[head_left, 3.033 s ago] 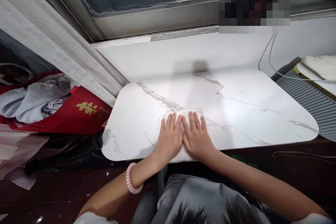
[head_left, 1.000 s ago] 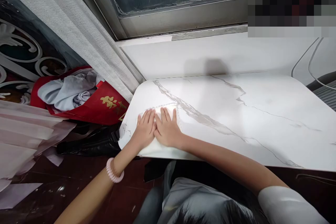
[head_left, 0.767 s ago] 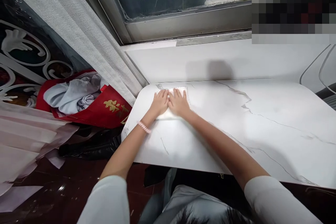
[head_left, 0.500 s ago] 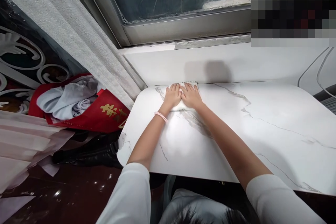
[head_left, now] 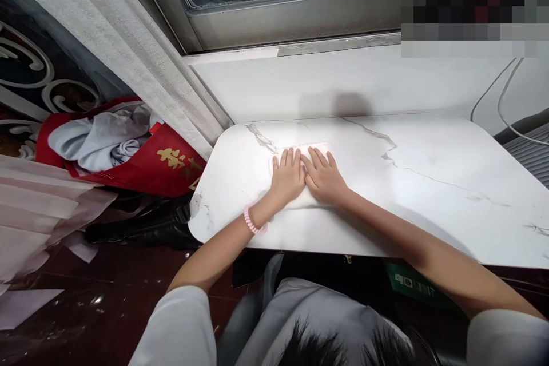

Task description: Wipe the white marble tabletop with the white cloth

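A folded white cloth [head_left: 315,199] lies flat on the white marble-patterned table [head_left: 433,183]. Both hands press on it from above, side by side, thumbs touching or nearly so. My left hand [head_left: 288,176], with a pink coiled band on the wrist, rests on the cloth's left part with its fingers stretched forward. On the right part my right hand [head_left: 326,176] lies flat, fingers spread. Much of the cloth is hidden beneath the palms.
Behind the table are a white wall panel [head_left: 257,88] and a window frame [head_left: 300,22]. At the left hang a pale curtain [head_left: 141,51] and a red bag [head_left: 171,168] holding light clothes. White cables [head_left: 500,97] run at the right.
Both hands and the cloth have moved from the table's back edge toward me, to the middle of its depth. The view has shifted slightly.
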A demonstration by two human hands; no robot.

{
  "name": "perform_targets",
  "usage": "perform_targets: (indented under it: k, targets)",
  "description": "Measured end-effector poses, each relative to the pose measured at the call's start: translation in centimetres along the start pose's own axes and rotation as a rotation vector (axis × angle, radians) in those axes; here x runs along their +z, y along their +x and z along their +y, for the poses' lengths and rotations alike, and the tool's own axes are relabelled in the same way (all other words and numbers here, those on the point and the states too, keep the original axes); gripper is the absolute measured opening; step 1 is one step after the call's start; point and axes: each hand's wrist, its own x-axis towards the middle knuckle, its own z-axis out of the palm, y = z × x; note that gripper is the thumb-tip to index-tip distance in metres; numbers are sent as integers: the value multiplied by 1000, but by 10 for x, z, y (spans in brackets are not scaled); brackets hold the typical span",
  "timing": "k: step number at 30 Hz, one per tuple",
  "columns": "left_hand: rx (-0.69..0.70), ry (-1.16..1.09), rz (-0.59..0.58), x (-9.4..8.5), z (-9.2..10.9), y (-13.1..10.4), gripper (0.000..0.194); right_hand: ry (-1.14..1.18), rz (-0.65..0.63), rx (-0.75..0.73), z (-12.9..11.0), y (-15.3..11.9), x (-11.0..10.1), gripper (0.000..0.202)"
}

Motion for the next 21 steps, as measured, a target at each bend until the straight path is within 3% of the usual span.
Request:
perform_targets:
  k: [6,10,14,17,21]
  targets:
    - [122,37,32,2,47,-88,54,-52,50,-68,-16,-104,-12,58]
    - [220,48,38,5,61,-106,55,-56,47,-53,-14,-134,-16,60]
    - [207,35,-9,10,60,-71,55,-13,-8,31,1,-110,-18,58]
    - [187,2,-35,14,55,-18,53,98,-19,182,25,-62,-17,53]
    - [152,-33,23,20,52,63,49,231,76,329,66,11,-13,48]
